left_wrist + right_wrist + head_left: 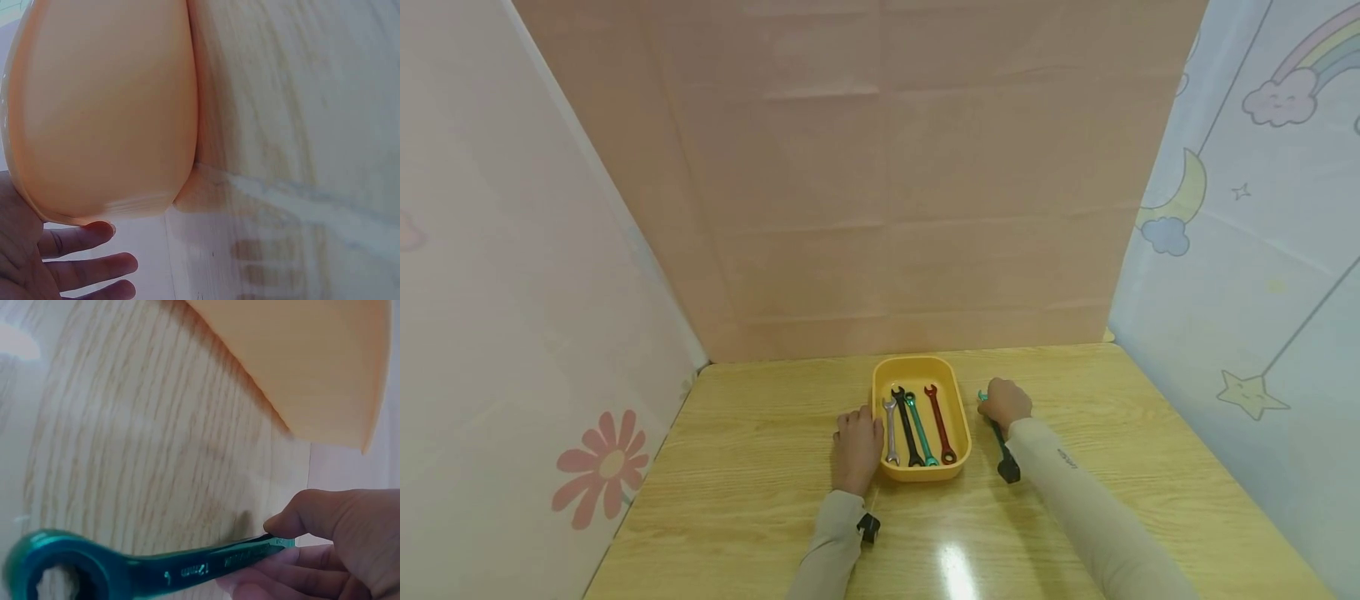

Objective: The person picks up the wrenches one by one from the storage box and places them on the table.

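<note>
A yellow tray [917, 474] stands on the table with several combination wrenches lying lengthwise in it: a silver wrench [891, 429], a black wrench [907, 429], a green wrench [921, 429] and a red wrench [938, 425]. My left hand [857, 450] rests against the tray's left side, fingers extended past its wall in the left wrist view. To the right of the tray, my right hand [1006, 403] grips another green wrench [194, 569] between thumb and fingers near one end. Its ring end points back toward my wrist, and "12mm" shows on the shank.
The wood-grain table [760, 467] meets a tan backdrop [805, 275] just behind the tray. Patterned cloth walls stand at left and right. A black wrist device [868, 527] is at my left cuff. Glare [957, 571] marks the table's near part.
</note>
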Demonstrator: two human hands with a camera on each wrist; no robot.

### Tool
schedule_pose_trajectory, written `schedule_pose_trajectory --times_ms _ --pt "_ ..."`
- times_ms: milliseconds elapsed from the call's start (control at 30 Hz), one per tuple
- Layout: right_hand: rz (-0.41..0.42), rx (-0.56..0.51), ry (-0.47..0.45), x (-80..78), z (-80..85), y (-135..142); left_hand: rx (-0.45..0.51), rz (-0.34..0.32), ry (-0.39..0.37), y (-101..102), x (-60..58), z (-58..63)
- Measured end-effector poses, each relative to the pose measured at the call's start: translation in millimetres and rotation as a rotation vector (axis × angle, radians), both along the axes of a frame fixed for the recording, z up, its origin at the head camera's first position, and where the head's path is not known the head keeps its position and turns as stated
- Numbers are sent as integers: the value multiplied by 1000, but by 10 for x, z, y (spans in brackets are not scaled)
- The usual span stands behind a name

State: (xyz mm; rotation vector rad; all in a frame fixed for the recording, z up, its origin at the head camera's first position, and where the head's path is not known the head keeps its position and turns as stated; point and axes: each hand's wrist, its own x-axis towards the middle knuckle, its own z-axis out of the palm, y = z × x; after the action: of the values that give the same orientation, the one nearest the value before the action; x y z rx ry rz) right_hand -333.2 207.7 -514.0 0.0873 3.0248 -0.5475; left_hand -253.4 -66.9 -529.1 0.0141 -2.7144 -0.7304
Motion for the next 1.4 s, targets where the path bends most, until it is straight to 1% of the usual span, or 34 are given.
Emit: schedule_pose_trajectory --times_ms 67,267,600,800,1000,1133,1267,1400 --pt "3 18 11 0 -6 -3 4 0 -1 1 -1 -1" --pt "11 43 29 -8 -11 -26 12 -5 25 -4 3 15" --pt "2 86 29 -1 -40 -45 4 3 9 1 16 18" --pt "-7 84 51 -13 -48 -32 3 0 19 10 -15 19" --pt "-16 68 56 -7 -42 -29 6 -6 14 9 -23 35" --pt "-8 57 59 9 -50 -11 7 -1 21 11 -18 8" --pt "-6 18 34 24 -45 28 1 1 14 13 -10 -10" --pt "-23 -23 35 14 -2 65 -7 -7 20 6 -34 30"
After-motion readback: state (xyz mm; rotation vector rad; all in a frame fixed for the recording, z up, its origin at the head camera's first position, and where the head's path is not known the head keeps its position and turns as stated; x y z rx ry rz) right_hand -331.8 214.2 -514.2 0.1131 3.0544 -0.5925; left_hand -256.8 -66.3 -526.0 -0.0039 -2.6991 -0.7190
